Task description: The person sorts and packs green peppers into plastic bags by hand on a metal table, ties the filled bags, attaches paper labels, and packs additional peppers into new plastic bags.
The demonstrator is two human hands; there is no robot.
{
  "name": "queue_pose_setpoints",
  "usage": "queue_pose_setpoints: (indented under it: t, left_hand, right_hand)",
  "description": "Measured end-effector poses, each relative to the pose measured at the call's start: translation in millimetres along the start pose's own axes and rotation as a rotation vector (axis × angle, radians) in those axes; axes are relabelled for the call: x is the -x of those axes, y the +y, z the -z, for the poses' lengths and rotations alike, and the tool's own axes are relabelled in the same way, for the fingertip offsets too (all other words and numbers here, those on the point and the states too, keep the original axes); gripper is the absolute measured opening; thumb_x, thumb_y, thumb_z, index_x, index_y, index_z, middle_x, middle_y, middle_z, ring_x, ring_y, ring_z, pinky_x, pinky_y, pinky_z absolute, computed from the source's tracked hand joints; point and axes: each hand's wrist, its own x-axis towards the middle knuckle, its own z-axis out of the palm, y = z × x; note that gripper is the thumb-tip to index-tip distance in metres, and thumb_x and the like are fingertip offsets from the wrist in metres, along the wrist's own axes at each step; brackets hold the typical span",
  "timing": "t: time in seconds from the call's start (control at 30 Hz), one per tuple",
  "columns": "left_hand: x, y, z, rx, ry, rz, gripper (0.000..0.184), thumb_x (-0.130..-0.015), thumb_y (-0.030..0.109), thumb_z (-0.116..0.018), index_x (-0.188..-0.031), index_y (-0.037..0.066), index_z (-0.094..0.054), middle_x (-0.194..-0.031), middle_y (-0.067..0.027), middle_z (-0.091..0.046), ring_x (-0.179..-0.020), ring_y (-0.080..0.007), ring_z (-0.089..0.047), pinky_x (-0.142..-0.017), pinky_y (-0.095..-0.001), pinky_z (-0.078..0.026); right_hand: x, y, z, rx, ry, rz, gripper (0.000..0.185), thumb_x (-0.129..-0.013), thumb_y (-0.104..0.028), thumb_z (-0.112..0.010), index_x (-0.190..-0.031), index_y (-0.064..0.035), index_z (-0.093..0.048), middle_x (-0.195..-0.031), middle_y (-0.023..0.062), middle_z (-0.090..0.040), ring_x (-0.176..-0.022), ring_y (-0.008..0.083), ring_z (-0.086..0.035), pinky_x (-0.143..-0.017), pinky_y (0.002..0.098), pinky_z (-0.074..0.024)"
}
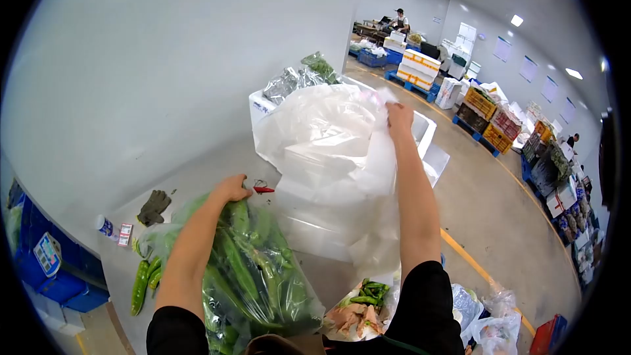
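My left hand (233, 188) is closed on the top edge of a clear plastic bag (256, 269) full of long green peppers. My right hand (399, 118) pinches the rim of a large translucent white plastic liner (328, 151), which spreads over a white foam box (264, 108). Just right of my left hand lies a small red object (264, 190). Packs of greens in clear wrap (320, 68) stick up behind the liner. The inside of the liner is hidden.
Loose green peppers (139, 287), a dark glove (154, 208) and a tub (105, 225) lie at left. Below right is a bag with pepper scraps (368, 296). Blue bins (49, 256) stand far left; crates (480, 103) and two people are in the background.
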Motion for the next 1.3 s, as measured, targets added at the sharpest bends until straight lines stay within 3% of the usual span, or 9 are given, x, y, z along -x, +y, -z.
queue_pose_setpoints:
  t: [0.13,0.23,0.3,0.47,0.63,0.7,0.97,1.13,1.3]
  left_hand:
    - [-5.5,1.9,2.8,-0.012,-0.021,0.007,0.056,-0.077,0.037,-0.063,-0.123,0.006,-0.051,-0.119,-0.0177,-0.058,-0.111,-0.0344,-0.053,-0.092,-0.0429,-0.043]
    - [-15.1,-5.2,-6.9,0.046,0.033,-0.010,0.045,-0.076,0.029,-0.060,-0.113,0.005,-0.057,-0.112,-0.0194,-0.060,-0.106,-0.0355,-0.055,-0.089,-0.0431,-0.044]
    - [-15.9,-9.2,-9.4,0.085,0.067,-0.035,0.038,-0.074,0.023,-0.057,-0.106,0.004,-0.059,-0.106,-0.0206,-0.061,-0.102,-0.0366,-0.057,-0.086,-0.0432,-0.045]
    - [-30.1,-10.5,-18.3,0.056,0.080,-0.158,0.029,-0.072,0.020,-0.053,-0.094,0.003,-0.061,-0.096,-0.0226,-0.063,-0.093,-0.0382,-0.059,-0.081,-0.0444,-0.046]
    - [-9.7,-14.8,-19.1,0.111,0.288,-0.247,0.019,-0.072,0.015,-0.051,-0.083,0.004,-0.061,-0.085,-0.0210,-0.062,-0.085,-0.0396,-0.058,-0.073,-0.0481,-0.045]
    - [5.8,-8.5,-6.0,0.161,0.265,-0.325,0.017,-0.073,0.012,-0.050,-0.084,0.004,-0.061,-0.085,-0.0200,-0.062,-0.083,-0.0394,-0.057,-0.071,-0.0472,-0.045]
    - [28.6,2.5,10.9,0.177,0.171,-0.313,0.018,-0.078,0.012,-0.055,-0.091,0.000,-0.059,-0.085,-0.0185,-0.063,-0.082,-0.0353,-0.059,-0.073,-0.0405,-0.046]
    - [-3.4,33.4,8.2,-0.250,-0.121,-0.215,0.028,-0.074,0.014,-0.057,-0.100,0.003,-0.063,-0.096,-0.0183,-0.064,-0.091,-0.0337,-0.061,-0.076,-0.0419,-0.048]
    - [-4.4,74.2,0.4,-0.607,-0.246,-0.268,0.029,-0.074,0.016,-0.058,-0.100,0.006,-0.066,-0.103,-0.0164,-0.064,-0.098,-0.0304,-0.061,-0.079,-0.0430,-0.049]
  right_hand:
    - [17.8,-3.9,18.5,0.237,-0.063,-0.152,0.016,-0.078,-0.016,-0.064,-0.074,-0.0003,-0.064,-0.053,0.0057,-0.051,-0.043,0.0183,-0.049,-0.042,0.0328,-0.0390]
    - [42.4,-33.9,34.4,0.621,0.166,0.369,0.021,-0.077,-0.020,-0.063,-0.075,0.0007,-0.065,-0.074,0.0131,-0.064,-0.072,0.0301,-0.061,-0.067,0.0385,-0.0462]
    - [79.4,-63.8,41.7,0.613,0.250,0.595,0.020,-0.082,-0.020,-0.060,-0.080,-0.0014,-0.066,-0.082,0.0147,-0.061,-0.076,0.0331,-0.060,-0.067,0.0405,-0.0457]
    - [186.7,-113.6,57.9,0.440,-0.051,0.701,0.015,-0.084,-0.016,-0.061,-0.088,-0.0017,-0.065,-0.080,0.0123,-0.059,-0.068,0.0272,-0.058,-0.060,0.0365,-0.0454]
    - [366.4,-41.6,103.7,0.457,-1.020,0.342,0.033,-0.082,-0.033,-0.066,-0.090,-0.0008,-0.064,-0.070,0.0126,-0.058,-0.058,0.0280,-0.056,-0.055,0.0377,-0.0455]
    - [409.6,7.0,130.5,0.464,-1.312,-0.104,0.043,-0.083,-0.041,-0.064,-0.090,0.0014,-0.063,-0.072,0.0149,-0.060,-0.062,0.0284,-0.058,-0.059,0.0355,-0.0469]
    - [487.1,6.7,174.2,0.066,-0.846,-1.047,0.044,-0.084,-0.034,-0.066,-0.107,-0.0002,-0.049,-0.073,0.0079,-0.055,-0.062,0.0144,-0.052,-0.056,0.0271,-0.0431]
    - [474.4,-8.8,167.0,0.148,-0.787,-0.686,0.042,-0.079,-0.013,-0.065,-0.117,-0.0010,-0.052,-0.082,0.0099,-0.061,-0.067,0.0109,-0.055,-0.056,0.0240,-0.0432]
    - [470.8,-17.7,160.5,0.041,-0.759,-0.981,0.043,-0.080,-0.015,-0.066,-0.118,0.0001,-0.053,-0.091,0.0106,-0.062,-0.069,0.0108,-0.055,-0.059,0.0235,-0.0435]
